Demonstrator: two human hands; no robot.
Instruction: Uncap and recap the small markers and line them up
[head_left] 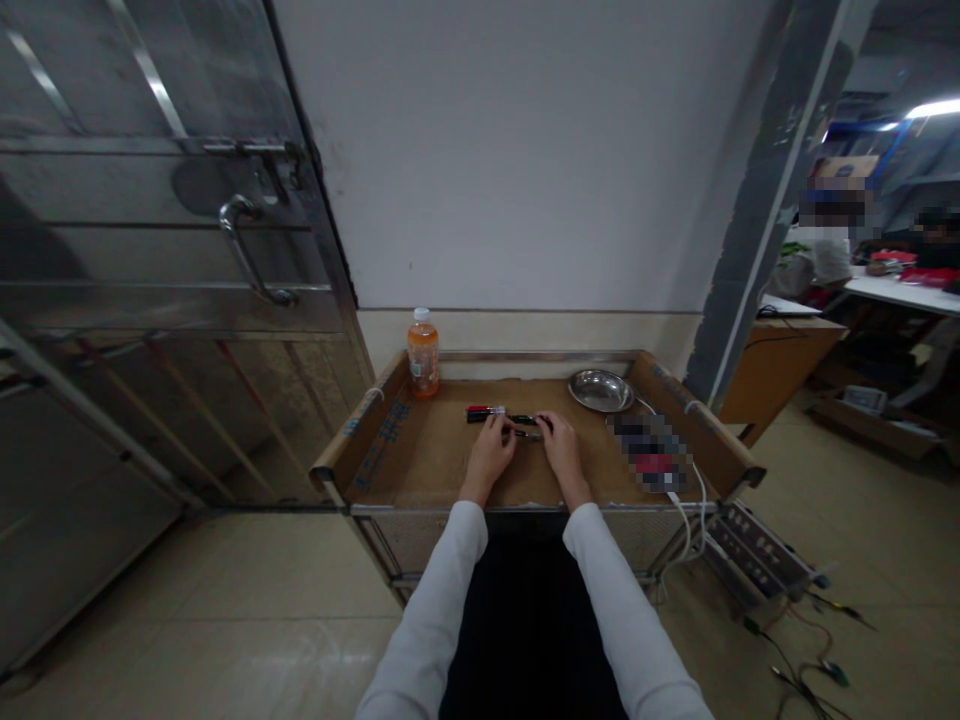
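Note:
Both my hands are over the cardboard-lined cart top, with slim dark pens between them. My left hand (pixel 491 452) is closed, its fingertips pinching the left end of a short dark pen (pixel 529 436). Just above it, another black pen (pixel 522 419) reaches across to my right hand (pixel 562 452), whose bent fingers close on its right end. Fine detail of both grips is too small to make out. Beyond my left fingertips lies a small group of pens (pixel 480 412), red and black with a clear part.
An orange drink bottle (pixel 424 355) stands at the back left of the cart (pixel 420 470). A shiny metal dish (pixel 601 390) sits at the back right. Nearer is a blurred phone-like item (pixel 651 455) with white cables (pixel 701 500). A metal door (pixel 172 230) is at left.

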